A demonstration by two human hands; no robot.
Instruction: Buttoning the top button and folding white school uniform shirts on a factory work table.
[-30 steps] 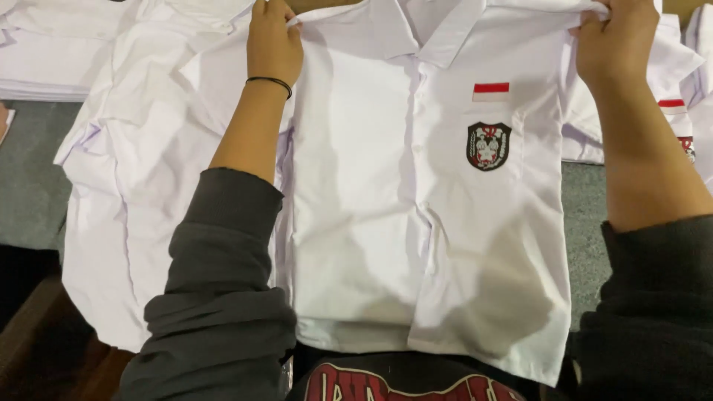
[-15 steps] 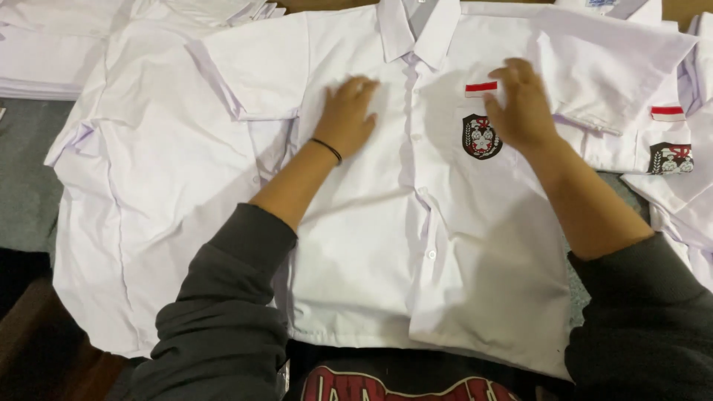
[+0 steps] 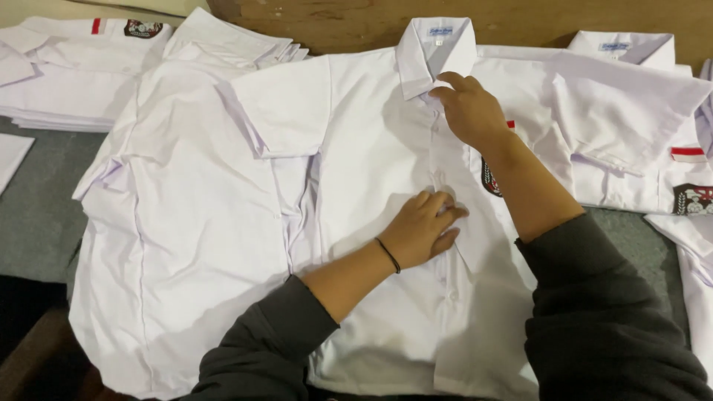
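A white short-sleeved shirt [image 3: 356, 148] lies face up and spread flat, its collar toward the far edge. My left hand [image 3: 425, 229] presses flat on the button placket at mid-chest, a thin black band on its wrist. My right hand [image 3: 469, 110] rests higher on the placket just below the collar, fingers curled at the top button, covering most of the chest badge. Neither hand lifts the cloth.
Another white shirt [image 3: 171, 223] lies under and to the left. A stack of folded white shirts [image 3: 67, 67] sits at the far left. More shirts with badges [image 3: 668, 163] lie at the right. Grey cloth [image 3: 37, 215] covers the surface; a wooden board [image 3: 356, 22] runs behind.
The shirt was held up by its shoulders, then laid flat. My hands have moved from smoothing the chest inward onto the button placket, the right one up toward the collar.
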